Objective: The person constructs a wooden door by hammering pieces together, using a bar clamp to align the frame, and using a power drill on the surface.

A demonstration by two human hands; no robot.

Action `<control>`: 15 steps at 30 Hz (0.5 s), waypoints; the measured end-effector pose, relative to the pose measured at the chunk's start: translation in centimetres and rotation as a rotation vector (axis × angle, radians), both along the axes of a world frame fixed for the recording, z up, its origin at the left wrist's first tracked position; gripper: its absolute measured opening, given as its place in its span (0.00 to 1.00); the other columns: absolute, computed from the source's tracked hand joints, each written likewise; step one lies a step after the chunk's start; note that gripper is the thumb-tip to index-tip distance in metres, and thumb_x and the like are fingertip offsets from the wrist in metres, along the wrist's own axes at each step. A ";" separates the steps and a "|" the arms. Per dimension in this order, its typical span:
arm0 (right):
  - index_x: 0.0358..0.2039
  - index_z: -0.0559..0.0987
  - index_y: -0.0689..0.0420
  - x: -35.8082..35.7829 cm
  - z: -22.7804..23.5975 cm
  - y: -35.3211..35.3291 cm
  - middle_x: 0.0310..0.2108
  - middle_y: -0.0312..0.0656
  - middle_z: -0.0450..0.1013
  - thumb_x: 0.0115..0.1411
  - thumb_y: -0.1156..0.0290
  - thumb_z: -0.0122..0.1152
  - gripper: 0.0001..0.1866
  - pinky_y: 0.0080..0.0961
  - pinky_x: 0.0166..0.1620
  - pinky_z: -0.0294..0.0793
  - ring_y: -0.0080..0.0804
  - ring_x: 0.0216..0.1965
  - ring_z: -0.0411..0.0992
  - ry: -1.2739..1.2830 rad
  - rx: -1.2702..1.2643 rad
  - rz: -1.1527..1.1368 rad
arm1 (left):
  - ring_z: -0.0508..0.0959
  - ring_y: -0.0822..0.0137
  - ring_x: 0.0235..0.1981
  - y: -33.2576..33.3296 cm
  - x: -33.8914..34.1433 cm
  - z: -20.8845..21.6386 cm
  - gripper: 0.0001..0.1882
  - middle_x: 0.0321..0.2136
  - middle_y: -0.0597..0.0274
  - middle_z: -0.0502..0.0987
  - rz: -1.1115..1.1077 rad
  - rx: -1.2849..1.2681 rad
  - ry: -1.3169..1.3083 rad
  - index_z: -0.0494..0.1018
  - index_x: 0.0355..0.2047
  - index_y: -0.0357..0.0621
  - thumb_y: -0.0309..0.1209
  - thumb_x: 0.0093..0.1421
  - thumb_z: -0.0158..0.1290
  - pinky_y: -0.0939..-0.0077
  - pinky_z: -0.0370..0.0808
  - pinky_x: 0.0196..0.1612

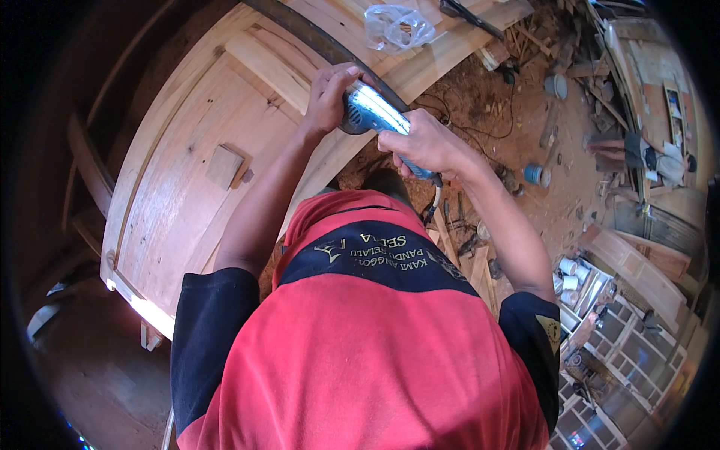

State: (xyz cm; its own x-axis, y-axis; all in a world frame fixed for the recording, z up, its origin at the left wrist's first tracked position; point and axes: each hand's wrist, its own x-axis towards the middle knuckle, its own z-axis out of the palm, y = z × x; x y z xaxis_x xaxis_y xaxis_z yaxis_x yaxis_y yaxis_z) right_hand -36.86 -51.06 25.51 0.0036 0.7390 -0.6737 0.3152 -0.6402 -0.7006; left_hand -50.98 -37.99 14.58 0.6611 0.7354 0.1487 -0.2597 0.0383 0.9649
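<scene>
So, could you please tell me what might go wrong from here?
The left grip is bare and close to the head of the blue power tool, so a slip might bring the fingers against its working end. The cord hangs near the person's body and could snag. The small wooden block lying on the wooden panel might shift if the panel is shaken.

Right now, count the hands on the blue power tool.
2: the left hand at the head of the blue power tool, the right hand wrapped around its body toward the cord.
</scene>
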 end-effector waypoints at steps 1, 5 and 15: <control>0.28 0.76 0.64 0.1 -0.1 0.2 0.19 0.38 0.72 0.58 0.60 0.59 0.16 0.22 0.21 0.71 0.23 0.17 0.71 0.009 0.009 0.018 | 0.79 0.65 0.31 0.2 0.1 -0.5 0.23 0.26 0.54 0.81 0.016 -0.015 -0.003 0.78 0.29 0.31 0.41 0.63 0.42 0.72 0.73 0.39; 0.26 0.74 0.63 0.4 -0.4 0.2 0.18 0.38 0.71 0.58 0.60 0.58 0.17 0.22 0.22 0.72 0.23 0.17 0.71 0.015 0.017 0.048 | 0.79 0.65 0.30 0.0 0.2 -0.6 0.24 0.27 0.53 0.81 0.027 -0.006 -0.010 0.78 0.29 0.32 0.42 0.64 0.42 0.72 0.74 0.39; 0.25 0.74 0.61 0.4 -0.7 0.1 0.18 0.37 0.70 0.57 0.61 0.58 0.15 0.23 0.22 0.71 0.23 0.17 0.71 -0.033 0.012 0.081 | 0.80 0.65 0.30 -0.3 -0.1 -0.3 0.25 0.26 0.53 0.81 0.038 0.040 -0.027 0.79 0.29 0.31 0.43 0.63 0.42 0.72 0.74 0.39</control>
